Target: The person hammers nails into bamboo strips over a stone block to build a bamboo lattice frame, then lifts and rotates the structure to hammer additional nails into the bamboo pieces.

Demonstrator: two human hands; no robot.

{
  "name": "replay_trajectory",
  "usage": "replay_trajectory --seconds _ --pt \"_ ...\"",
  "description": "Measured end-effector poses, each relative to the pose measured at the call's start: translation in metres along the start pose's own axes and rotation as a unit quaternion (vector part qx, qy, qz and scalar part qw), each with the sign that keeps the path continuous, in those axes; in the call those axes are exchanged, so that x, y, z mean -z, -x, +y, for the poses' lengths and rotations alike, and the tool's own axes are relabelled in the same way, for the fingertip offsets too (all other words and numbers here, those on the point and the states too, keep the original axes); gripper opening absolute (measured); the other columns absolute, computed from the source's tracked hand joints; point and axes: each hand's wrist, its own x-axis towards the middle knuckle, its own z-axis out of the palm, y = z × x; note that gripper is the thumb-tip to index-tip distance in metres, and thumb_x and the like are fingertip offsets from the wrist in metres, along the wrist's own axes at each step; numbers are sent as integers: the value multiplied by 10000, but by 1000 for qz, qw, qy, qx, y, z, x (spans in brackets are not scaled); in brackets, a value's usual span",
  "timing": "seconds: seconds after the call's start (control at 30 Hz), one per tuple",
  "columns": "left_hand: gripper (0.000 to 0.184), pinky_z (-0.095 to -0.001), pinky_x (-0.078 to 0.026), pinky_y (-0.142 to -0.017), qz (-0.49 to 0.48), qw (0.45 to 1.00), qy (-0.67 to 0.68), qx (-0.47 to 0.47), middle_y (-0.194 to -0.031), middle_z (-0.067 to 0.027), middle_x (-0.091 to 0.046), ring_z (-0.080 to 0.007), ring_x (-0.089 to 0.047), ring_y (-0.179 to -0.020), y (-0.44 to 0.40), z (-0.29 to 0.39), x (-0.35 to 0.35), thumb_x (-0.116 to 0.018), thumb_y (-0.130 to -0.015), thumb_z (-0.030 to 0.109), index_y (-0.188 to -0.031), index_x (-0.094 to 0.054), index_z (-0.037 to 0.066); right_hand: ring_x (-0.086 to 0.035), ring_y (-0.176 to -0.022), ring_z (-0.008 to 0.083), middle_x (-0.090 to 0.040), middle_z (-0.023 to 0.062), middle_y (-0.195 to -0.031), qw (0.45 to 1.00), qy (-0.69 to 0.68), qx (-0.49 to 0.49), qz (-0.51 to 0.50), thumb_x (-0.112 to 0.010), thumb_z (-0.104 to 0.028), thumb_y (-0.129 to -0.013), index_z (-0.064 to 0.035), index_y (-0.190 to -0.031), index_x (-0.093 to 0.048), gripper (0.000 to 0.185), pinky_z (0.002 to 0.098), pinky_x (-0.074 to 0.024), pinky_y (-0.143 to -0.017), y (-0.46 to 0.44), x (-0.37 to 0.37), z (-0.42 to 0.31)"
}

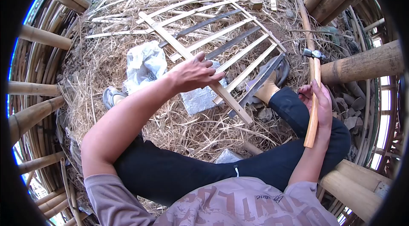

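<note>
1. Beside the right knee, the right hand [322,105] is wrapped round a steel-headed hammer with a pale wooden handle [313,117]; its long axis points away from the body, head farthest.
2. Forward and left, the left hand [197,72] grips a flat pale wooden bar [171,42]; this slants from far left to near right.
3. Beyond, the bar's frame of pale and dark slats [219,35] spreads rightward over straw-strewn ground [170,134]; it lies left of the hammer, well apart.

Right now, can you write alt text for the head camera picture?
Seated person, left hand on a slatted frame, right hand holding a hammer; straw and a white plastic bag lie nearby.
</note>
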Motion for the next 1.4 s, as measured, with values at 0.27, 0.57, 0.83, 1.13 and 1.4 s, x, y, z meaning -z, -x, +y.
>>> replay_trajectory --seconds 0.27,0.57,0.83,1.13,1.4 --pt "559 -562 -324 -1218 9 998 44 -36 -732 0 -590 -209 -709 -759 -3 -4 -14 -599 -966 31 -1478 -448 198 -691 -912 164 -695 76 -903 1000 -1 -1 7 -609 -337 -1041 -49 -1083 -567 294 335 -538 -833 2 -4 -2" --pt "415 -617 -328 -1215 18 998 27 -45 -803 -19 -605 -218 -726 -787 -6 1 -13 -616 -965 24 -1336 -500 169 -690 -905 163 -695 74 -893 1000 -5 2 7 -602 -343 -1043 -49 -1061 -577 295 338 -537 -829 1 -5 0" --pt "430 -648 -269 -1234 80 993 83 2 -881 -26 -608 -226 -706 -915 0 -1 1 -618 -936 30 -1318 -505 193 -690 -904 165 -694 71 -893 1000 -8 3 13 -596 -344 -1045 -52 -1054 -581 292 338 -538 -833 3 -6 -4" --pt "340 -553 -320 -1200 148 978 141 37 -917 -40 -659 -223 -674 -995 13 -11 25 -615 -953 128 -1291 -628 157 -694 -897 153 -698 72 -905 998 -33 33 29 -587 -338 -1049 -45 -1100 -579 298 319 -548 -828 8 1 -16" --pt "241 -471 -417 -1070 175 975 132 33 -838 -22 -613 -209 -645 -872 59 0 65 -666 -927 118 -1168 -658 115 -699 -881 153 -701 72 -905 994 -64 56 65 -611 -332 -1035 -49 -1109 -578 294 317 -552 -822 14 10 -21"
